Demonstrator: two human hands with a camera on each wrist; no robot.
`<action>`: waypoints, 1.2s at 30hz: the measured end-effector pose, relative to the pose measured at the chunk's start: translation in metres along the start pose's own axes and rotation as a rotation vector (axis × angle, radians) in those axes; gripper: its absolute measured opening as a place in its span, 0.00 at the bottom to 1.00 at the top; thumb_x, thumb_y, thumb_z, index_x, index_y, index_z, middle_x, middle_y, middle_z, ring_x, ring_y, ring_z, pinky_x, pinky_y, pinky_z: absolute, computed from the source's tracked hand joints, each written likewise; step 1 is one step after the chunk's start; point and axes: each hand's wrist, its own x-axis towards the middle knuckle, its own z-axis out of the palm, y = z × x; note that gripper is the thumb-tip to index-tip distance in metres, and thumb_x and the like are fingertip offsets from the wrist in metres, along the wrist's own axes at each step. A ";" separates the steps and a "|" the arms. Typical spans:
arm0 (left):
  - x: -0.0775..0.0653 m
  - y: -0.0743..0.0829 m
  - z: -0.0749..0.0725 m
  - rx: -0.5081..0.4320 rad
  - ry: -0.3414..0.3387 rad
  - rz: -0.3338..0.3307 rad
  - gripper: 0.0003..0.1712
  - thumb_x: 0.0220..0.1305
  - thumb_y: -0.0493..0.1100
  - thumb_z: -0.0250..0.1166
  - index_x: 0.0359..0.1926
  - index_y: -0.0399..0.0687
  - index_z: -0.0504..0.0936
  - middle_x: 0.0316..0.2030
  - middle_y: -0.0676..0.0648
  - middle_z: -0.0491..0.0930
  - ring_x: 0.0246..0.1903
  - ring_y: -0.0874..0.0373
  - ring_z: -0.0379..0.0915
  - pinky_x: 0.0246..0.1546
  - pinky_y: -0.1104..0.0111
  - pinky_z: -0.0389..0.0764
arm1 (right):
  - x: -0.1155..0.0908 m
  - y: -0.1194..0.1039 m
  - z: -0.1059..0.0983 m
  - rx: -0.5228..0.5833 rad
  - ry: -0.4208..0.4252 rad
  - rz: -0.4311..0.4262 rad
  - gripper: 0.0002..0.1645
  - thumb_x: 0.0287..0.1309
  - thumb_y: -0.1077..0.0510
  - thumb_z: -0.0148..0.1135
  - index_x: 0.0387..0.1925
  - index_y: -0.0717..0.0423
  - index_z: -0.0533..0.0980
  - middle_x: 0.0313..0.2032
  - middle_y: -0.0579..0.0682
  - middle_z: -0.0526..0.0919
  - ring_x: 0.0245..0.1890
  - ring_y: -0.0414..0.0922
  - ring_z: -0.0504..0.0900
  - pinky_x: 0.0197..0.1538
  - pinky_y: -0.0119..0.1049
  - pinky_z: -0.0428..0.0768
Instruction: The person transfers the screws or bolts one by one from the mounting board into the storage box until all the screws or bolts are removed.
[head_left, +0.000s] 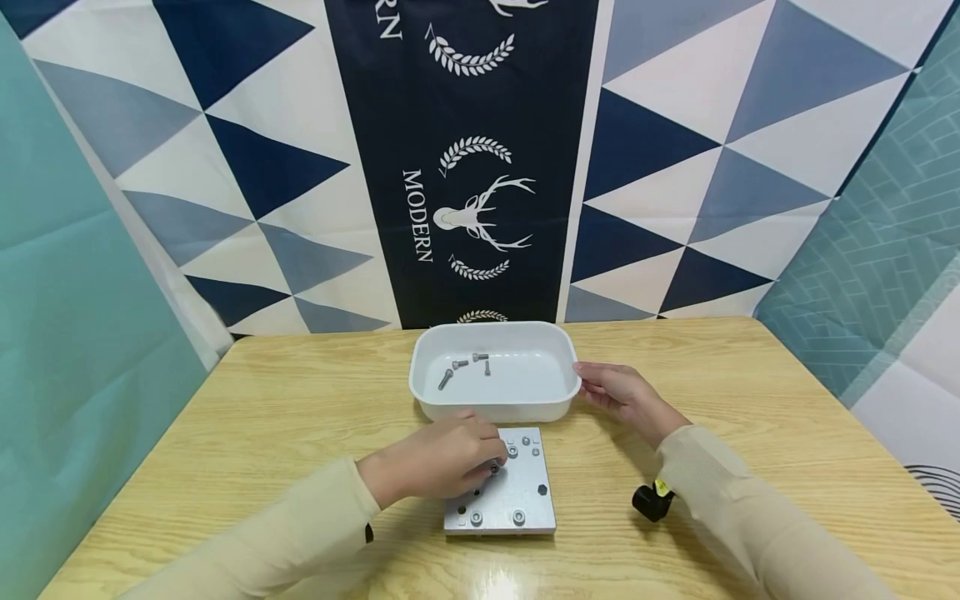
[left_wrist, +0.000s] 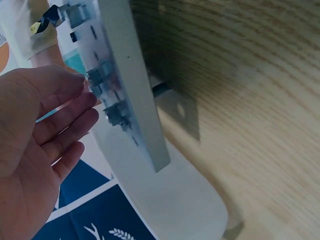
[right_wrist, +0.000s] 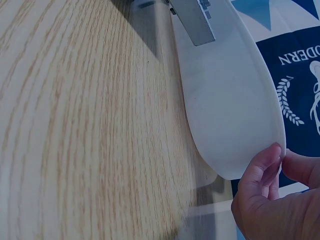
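Note:
My left hand (head_left: 442, 457) reaches over the left side of a flat metal plate (head_left: 517, 487). Its thumb and fingers pinch the head of a socket head bolt (head_left: 494, 469), seated at the plate's face in the left wrist view. Other bolts stand in the plate, among them a bolt (head_left: 476, 518) and a bolt (head_left: 519, 517) along the near edge. Behind the plate, my right hand (head_left: 618, 396) pinches the right-hand rim of a white plastic tub (head_left: 495, 412) between thumb and fingers. Several loose bolts (head_left: 446, 379) lie inside the tub, toward its left.
Everything stands on a wood-grain table (head_left: 330, 400). A patterned cloth (head_left: 480, 167) hangs right behind the table's back edge. A small black object (head_left: 651, 503) shows by the right sleeve, at the forearm. Open holes (head_left: 542, 490) show in the plate.

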 end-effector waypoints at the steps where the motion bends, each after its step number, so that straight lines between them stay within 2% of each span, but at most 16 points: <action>1: 0.000 0.000 0.001 0.001 -0.003 0.000 0.07 0.61 0.44 0.64 0.41 0.54 0.82 0.36 0.58 0.83 0.40 0.65 0.77 0.49 0.73 0.74 | 0.000 0.000 0.000 0.000 0.002 0.000 0.35 0.64 0.58 0.59 0.68 0.66 0.60 0.28 0.42 0.82 0.28 0.32 0.79 0.38 0.22 0.81; 9: 0.003 0.005 0.006 0.036 -0.039 0.007 0.08 0.61 0.45 0.64 0.42 0.55 0.82 0.37 0.58 0.83 0.40 0.65 0.76 0.49 0.73 0.75 | 0.000 0.000 -0.001 -0.030 0.014 -0.002 0.33 0.64 0.57 0.58 0.67 0.65 0.62 0.29 0.41 0.82 0.28 0.32 0.79 0.40 0.23 0.81; 18: 0.006 0.009 0.006 0.173 -0.014 0.049 0.05 0.63 0.43 0.62 0.39 0.56 0.81 0.36 0.58 0.83 0.41 0.65 0.77 0.50 0.74 0.75 | 0.000 -0.002 0.001 -0.020 0.021 0.007 0.34 0.64 0.57 0.58 0.68 0.64 0.61 0.29 0.42 0.82 0.28 0.33 0.78 0.38 0.23 0.81; 25: 0.006 0.010 0.006 0.192 -0.015 0.061 0.04 0.62 0.43 0.62 0.38 0.55 0.81 0.36 0.58 0.82 0.41 0.65 0.77 0.50 0.74 0.75 | 0.000 -0.002 0.001 -0.024 0.022 0.011 0.34 0.64 0.57 0.58 0.68 0.64 0.61 0.28 0.42 0.82 0.28 0.33 0.79 0.39 0.23 0.81; 36: 0.006 0.009 0.001 0.165 -0.019 0.042 0.04 0.63 0.43 0.62 0.38 0.54 0.81 0.36 0.57 0.83 0.39 0.65 0.76 0.48 0.74 0.76 | 0.001 -0.001 0.000 -0.032 0.017 0.001 0.34 0.65 0.58 0.57 0.68 0.66 0.60 0.28 0.42 0.82 0.28 0.33 0.79 0.38 0.23 0.81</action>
